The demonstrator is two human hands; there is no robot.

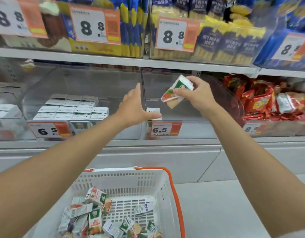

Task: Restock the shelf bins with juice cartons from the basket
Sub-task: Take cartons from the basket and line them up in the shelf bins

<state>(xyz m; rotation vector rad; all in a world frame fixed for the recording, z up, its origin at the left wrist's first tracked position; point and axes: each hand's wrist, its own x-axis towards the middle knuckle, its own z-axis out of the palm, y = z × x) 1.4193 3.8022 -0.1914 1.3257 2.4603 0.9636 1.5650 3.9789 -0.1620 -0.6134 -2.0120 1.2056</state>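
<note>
My right hand (pixel 199 94) grips a tilted juice carton (pixel 175 91), green, white and orange, in the air above the middle clear bin (pixel 196 129). That bin holds one upright carton (pixel 153 111) at its front left. My left hand (pixel 135 109) reaches forward with straight spread fingers at the divider between the bins; its thumb lies in front of that carton. The left clear bin (pixel 127 134) holds several rows of upright cartons (pixel 71 109). Below, a white basket (pixel 122 181) with an orange handle holds several loose cartons (pixel 95 220).
Price tags reading 6.5 (pixel 165 129) hang on the bin fronts. Red snack packs (pixel 268 100) fill the bin to the right. The upper shelf (pixel 114 60) carries blue and yellow packets behind 8.8 tags. A white ledge runs under the bins.
</note>
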